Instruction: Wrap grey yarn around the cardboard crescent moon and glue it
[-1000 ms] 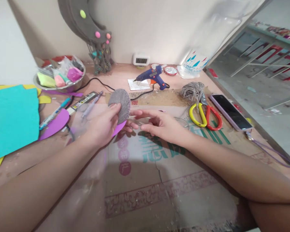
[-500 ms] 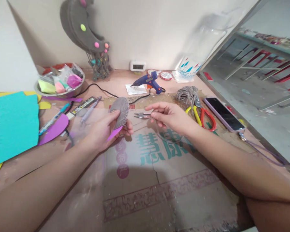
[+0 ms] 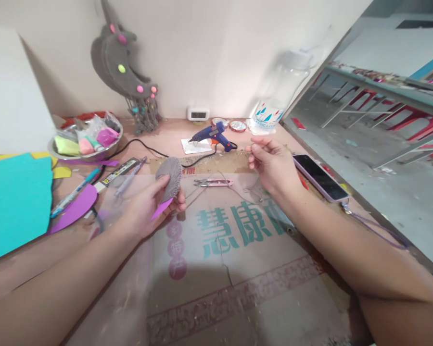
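Note:
My left hand (image 3: 149, 206) grips a purple foam shape wrapped in grey twine (image 3: 169, 180), thumb on its front, just above the cardboard sheet (image 3: 238, 269). My right hand (image 3: 272, 166) is raised to the right of it, fingers pinched on a thin strand of grey twine (image 3: 216, 185) that runs down and back toward the wrapped shape. Small pink thread snips (image 3: 213, 182) lie on the cardboard between the hands.
A blue glue gun (image 3: 214, 136) with a black cord rests at the back. A phone (image 3: 319, 176) lies to the right near the table edge. Left are teal foam sheets (image 3: 16, 204), pens, a purple cutout (image 3: 75, 207) and a metal bowl (image 3: 86, 139) of clay. A plastic bottle (image 3: 274, 103) stands behind.
My right hand rose up and to the right, pulling the twine strand out. The view tilted up; the snips now lie uncovered and the scissors are hidden behind my right hand.

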{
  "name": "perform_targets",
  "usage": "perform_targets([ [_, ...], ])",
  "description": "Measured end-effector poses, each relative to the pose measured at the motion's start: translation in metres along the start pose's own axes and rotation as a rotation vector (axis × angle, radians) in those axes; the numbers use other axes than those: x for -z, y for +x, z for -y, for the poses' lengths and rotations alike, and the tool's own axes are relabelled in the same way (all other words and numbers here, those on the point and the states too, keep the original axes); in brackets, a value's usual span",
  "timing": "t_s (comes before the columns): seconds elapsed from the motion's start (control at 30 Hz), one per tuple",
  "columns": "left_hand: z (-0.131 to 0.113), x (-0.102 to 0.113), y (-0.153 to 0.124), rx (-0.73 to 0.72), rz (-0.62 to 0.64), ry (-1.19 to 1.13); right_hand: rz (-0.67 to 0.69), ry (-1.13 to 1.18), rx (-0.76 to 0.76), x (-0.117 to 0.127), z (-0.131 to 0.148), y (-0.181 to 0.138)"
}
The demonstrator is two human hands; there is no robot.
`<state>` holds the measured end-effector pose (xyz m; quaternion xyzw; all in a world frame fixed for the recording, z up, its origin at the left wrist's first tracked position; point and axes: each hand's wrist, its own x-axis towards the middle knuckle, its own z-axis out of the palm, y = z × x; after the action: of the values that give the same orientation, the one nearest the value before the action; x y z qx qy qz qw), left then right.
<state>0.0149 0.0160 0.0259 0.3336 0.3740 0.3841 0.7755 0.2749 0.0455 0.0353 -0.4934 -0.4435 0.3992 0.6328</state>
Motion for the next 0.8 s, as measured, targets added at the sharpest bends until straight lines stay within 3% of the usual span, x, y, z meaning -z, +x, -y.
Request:
perform_targets([
  [0.23,0.003,0.003,0.001,-0.006,0.055,-0.029,-0.175,-0.087,0.198,0.039,0.056,0.021],
  [0.33,0.004,0.004,0.001,0.011,0.053,-0.028,-0.376,-0.124,0.327,0.071,0.082,0.031],
  [0.43,0.003,0.003,0.001,0.025,0.038,-0.025,-0.396,-0.186,0.340,0.095,0.103,0.035],
  [0.5,0.002,0.002,0.000,0.034,0.032,-0.028,-0.384,-0.211,0.396,0.096,0.112,0.031],
  [0.6,0.002,0.002,0.000,0.044,0.050,-0.024,-0.190,-0.258,0.383,0.072,0.113,0.013],
  [0.8,0.003,0.000,-0.001,0.029,0.042,-0.014,0.328,-0.091,0.095,-0.002,0.076,-0.030],
])
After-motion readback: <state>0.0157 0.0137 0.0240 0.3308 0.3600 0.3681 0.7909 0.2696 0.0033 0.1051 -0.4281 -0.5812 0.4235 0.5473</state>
